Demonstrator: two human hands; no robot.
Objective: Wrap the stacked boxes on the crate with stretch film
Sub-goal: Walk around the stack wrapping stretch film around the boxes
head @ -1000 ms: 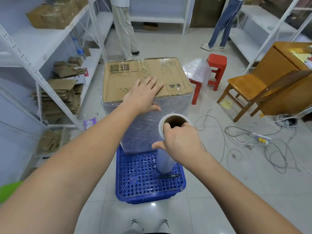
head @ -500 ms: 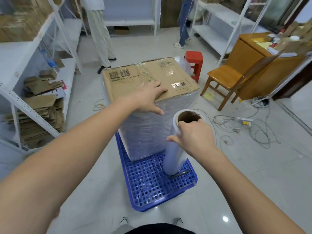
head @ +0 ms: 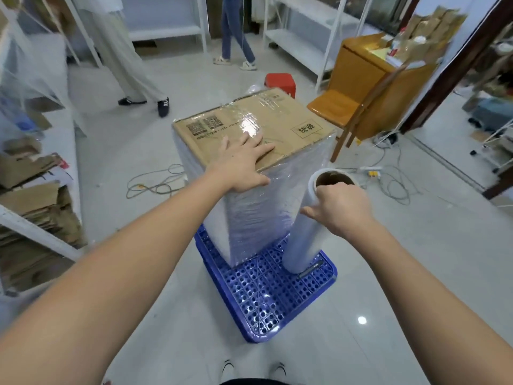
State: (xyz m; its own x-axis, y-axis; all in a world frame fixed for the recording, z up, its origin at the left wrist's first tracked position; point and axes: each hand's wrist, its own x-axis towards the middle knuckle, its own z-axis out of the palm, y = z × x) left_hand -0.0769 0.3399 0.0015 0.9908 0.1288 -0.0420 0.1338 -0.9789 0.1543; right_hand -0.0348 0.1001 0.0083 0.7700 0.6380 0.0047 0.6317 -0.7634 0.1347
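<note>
Tiled storeroom floor; stacked boxes (head: 266, 173), sides already filmed, stand on the blue crate (head: 266, 290). Left hand (head: 244, 159) lies flat on the stack's top. Right hand (head: 341, 207) grips the film roll (head: 305, 232), upright, just beside the stack's near-right corner.

Stacked boxes (head: 249, 126): matt brown corrugated cardboard on top; sides sheathed in clear stretch film (head: 255, 215), wrinkled and glossy, with glare on the lid.
Film roll (head: 305, 237): smooth translucent white plastic wound on a brown cardboard core.
Crate (head: 266, 295): blue perforated moulded plastic, shiny.
Floor (head: 416, 273): pale glazed tile, highly reflective.
Chair (head: 338, 107): varnished orange wood.
Stool (head: 280, 81): red plastic.
Shelving (head: 36, 232): white painted metal, loaded with flattened matt cardboard.
</note>
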